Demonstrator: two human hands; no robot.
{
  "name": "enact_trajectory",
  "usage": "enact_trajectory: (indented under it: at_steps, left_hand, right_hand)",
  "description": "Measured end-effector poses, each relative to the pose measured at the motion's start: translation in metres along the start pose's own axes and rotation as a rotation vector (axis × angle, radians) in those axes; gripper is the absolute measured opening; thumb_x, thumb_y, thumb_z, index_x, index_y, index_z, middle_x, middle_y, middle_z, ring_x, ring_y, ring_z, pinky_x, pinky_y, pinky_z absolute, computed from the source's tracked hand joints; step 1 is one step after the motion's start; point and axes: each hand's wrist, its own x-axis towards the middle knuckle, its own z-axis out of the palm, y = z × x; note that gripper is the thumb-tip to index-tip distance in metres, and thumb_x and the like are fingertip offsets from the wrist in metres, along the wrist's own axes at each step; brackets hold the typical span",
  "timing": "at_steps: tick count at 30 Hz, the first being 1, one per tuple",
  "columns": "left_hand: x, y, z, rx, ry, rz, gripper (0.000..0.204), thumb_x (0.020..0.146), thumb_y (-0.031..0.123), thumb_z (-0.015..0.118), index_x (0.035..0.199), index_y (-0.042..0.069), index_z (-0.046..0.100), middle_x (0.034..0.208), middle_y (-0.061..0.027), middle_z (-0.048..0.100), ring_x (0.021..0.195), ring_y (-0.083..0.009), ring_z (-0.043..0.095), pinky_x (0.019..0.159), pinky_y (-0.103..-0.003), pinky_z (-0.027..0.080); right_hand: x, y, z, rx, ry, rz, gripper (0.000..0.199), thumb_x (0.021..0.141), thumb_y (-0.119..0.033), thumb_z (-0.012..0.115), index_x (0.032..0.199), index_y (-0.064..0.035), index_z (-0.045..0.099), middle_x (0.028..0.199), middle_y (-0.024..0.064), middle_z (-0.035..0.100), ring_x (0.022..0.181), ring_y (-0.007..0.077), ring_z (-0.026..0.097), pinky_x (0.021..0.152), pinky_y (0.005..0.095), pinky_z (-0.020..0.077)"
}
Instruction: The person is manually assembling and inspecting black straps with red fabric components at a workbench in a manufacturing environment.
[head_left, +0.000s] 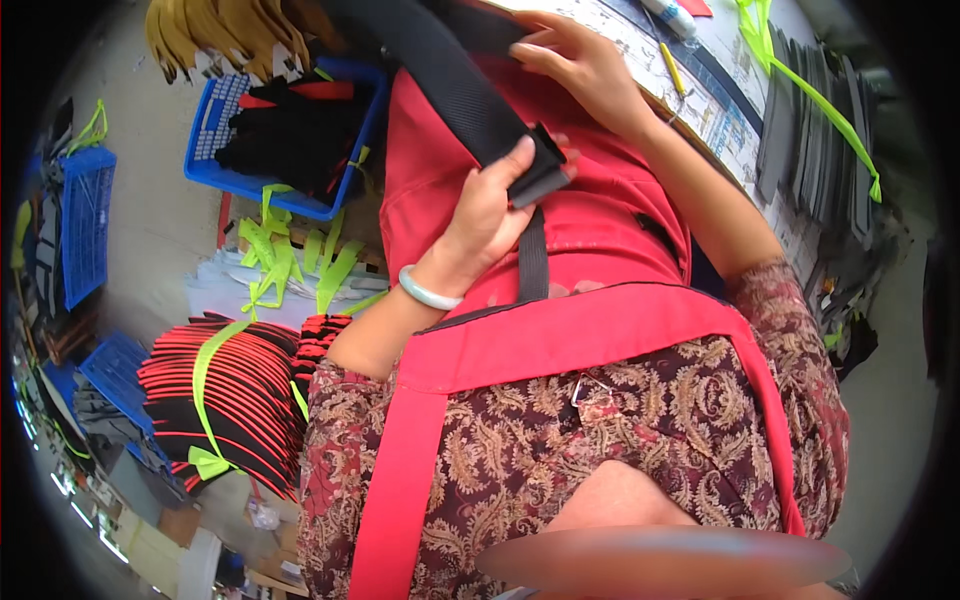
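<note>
Hands apart: left hand clamped on the black strap; right hand curled, its hold unclear.
Best to square the strap's end and pinch it flat.

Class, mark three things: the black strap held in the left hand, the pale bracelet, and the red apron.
Black strap [452, 95], head view: middle of its length.
Pale bracelet [428, 293], head view: its band.
Red apron [600, 236], head view: its front.
</note>
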Motion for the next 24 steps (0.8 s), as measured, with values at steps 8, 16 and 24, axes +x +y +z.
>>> enact_trajectory:
  at_steps: [8,16,24]
  left_hand:
    - [0.011,0.053,0.015,0.366,-0.228,-0.06,0.03,0.091,0.007,0.057,0.118,-0.004,0.057,0.111,-0.0122,0.065,0.101,-0.0211,0.064,0.095,-0.033,0.049]
    - [0.028,0.062,0.023,0.283,-0.349,-0.031,0.018,0.094,0.012,0.055,0.105,-0.001,0.052,0.08,-0.0065,0.056,0.084,-0.0272,0.064,0.08,-0.037,0.051]
    - [0.003,0.022,0.002,0.52,-0.331,-0.318,0.028,0.1,0.022,0.048,0.088,-0.002,0.058,0.06,-0.0078,0.056,0.052,-0.0216,0.061,0.052,-0.029,0.051]
  right_hand:
    - [0.023,-0.036,0.024,0.673,-0.275,0.32,0.043,0.087,-0.034,0.063,0.119,-0.006,0.055,0.093,0.0063,0.067,0.072,0.0086,0.066,0.049,0.0186,0.0507]
    - [0.063,-0.05,0.026,0.848,-0.353,0.344,0.032,0.096,-0.03,0.057,0.104,0.0017,0.059,0.084,0.0055,0.064,0.074,0.014,0.064,0.072,0.0302,0.0558]
    - [0.147,0.019,-0.025,0.972,0.133,0.488,0.029,0.099,-0.032,0.05,0.087,-0.0057,0.055,0.07,0.0045,0.06,0.059,0.0157,0.059,0.058,0.0287,0.052]
